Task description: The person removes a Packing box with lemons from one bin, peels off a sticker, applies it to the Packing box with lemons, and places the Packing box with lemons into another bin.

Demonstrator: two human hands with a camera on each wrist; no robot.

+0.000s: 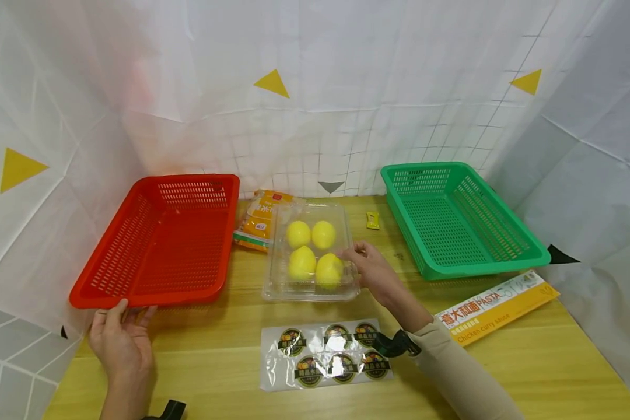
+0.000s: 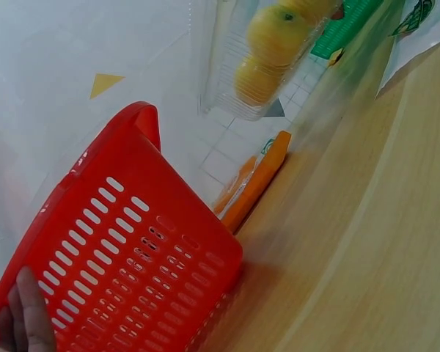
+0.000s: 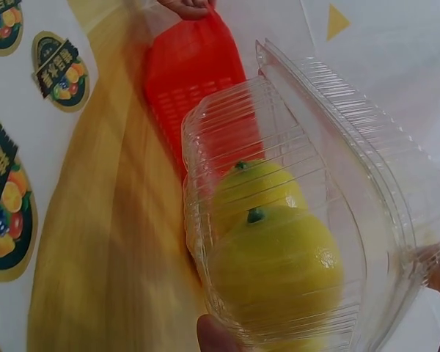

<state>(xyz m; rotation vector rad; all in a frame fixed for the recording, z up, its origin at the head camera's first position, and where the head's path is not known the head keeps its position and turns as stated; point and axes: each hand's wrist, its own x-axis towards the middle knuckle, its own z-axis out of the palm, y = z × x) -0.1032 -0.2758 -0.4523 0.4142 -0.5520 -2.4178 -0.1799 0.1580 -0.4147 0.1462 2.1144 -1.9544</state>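
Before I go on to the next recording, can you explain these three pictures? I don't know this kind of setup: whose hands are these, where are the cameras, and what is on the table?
No machine here: a person works with bare hands, wearing one camera on the head and one on each wrist. The wide picture is the head view; the other two look along each hand. On the wooden table lie a red basket, a green basket, a sticker sheet, a pasta box and an orange packet. The left hand grips the red basket's near rim. The right hand holds the edge of a clear clamshell box holding four yellow fruits.
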